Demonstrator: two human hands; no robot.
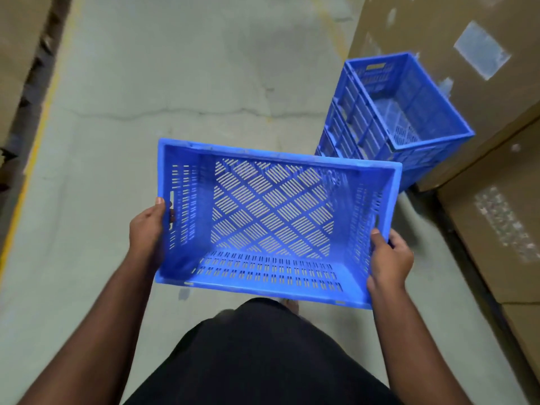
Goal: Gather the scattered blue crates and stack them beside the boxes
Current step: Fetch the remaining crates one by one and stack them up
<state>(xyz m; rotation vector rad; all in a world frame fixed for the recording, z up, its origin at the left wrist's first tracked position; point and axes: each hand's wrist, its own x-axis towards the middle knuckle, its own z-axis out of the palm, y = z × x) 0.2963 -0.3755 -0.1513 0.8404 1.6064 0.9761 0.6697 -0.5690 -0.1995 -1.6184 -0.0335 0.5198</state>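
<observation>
Blue crate (274, 220) carried over the floor (175, 83), left hand (147, 229) and right hand (390, 258) curled round its short-end rims; thin grip could slip, or a skewed drop tip the stack (391, 112) against the boxes (496, 176).

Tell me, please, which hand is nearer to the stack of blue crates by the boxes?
Right. The right hand grips the carried crate on the side facing the crate stack; the left hand grips the far side.

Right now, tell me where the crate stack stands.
In the head view, the crate stack stands on the floor at upper right, against the cardboard boxes, beyond the carried crate.
</observation>
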